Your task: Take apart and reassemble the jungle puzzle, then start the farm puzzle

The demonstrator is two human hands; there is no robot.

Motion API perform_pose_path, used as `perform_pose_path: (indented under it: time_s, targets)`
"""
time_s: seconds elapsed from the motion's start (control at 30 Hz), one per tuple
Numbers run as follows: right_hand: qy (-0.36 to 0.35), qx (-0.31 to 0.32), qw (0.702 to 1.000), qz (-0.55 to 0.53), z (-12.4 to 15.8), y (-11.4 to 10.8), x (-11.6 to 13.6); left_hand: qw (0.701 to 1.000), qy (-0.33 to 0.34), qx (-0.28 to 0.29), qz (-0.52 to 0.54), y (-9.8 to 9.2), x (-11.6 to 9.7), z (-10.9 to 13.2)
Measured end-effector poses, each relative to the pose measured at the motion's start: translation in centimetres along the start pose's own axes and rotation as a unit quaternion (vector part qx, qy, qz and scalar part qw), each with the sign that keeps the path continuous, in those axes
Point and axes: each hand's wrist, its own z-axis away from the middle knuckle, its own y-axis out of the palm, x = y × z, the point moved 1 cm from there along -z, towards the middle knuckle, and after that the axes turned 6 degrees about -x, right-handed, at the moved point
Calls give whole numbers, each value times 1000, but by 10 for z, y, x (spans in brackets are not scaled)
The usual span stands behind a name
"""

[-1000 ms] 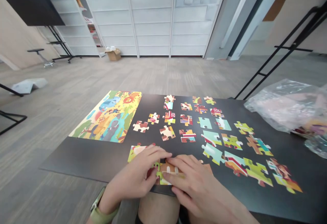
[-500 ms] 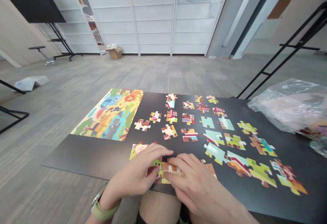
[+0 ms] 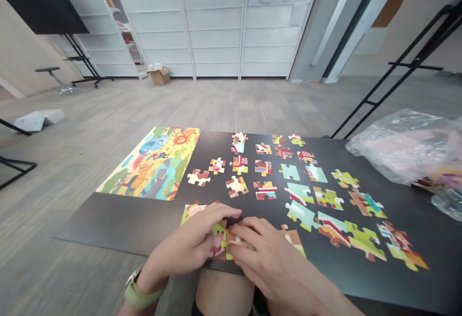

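My left hand and my right hand meet at the table's near edge, their fingers pinching jigsaw pieces together. The left one grips a green and pink jigsaw piece. Against it, the right one holds a brown and cream jigsaw piece, partly hidden by my fingers. Just beyond my left fingers lies a yellow-green and pink piece. A brown and cream piece sits close to my right hand. Several loose colourful pieces are spread in rows across the table.
The black table ends just past my hands. A finished animal jigsaw puzzle lies at its far left. A clear plastic bag with printed contents sits at the right edge. Black metal stands rise beyond the table on both sides.
My hands have drawn closer together over the pieces, and the green piece now shows more between them. The view has shifted slightly.
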Motion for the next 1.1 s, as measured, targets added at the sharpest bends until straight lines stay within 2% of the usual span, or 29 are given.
perform_pose_path:
  time_s: [0.2,0.63,0.73,0.83,0.93,1.1]
  targets:
    - [21,43,999,19,-2,0,4,999,-28,-5,39,-3,2,2]
    - [47,38,998,1,-6,3,8,998,-32,-30,40,-1,1,2]
    - [53,20,998,-10,-6,5,8,998,-30,-35,36,0,3,2]
    - [59,-27,998,-26,-3,8,7,998,-24,-46,42,1,3,2]
    - [45,-71,996,-35,-1,12,5,997,-16,-56,56,1,2,3]
    - [24,-108,993,-47,2,15,1,995,-8,-65,75,2,2,2]
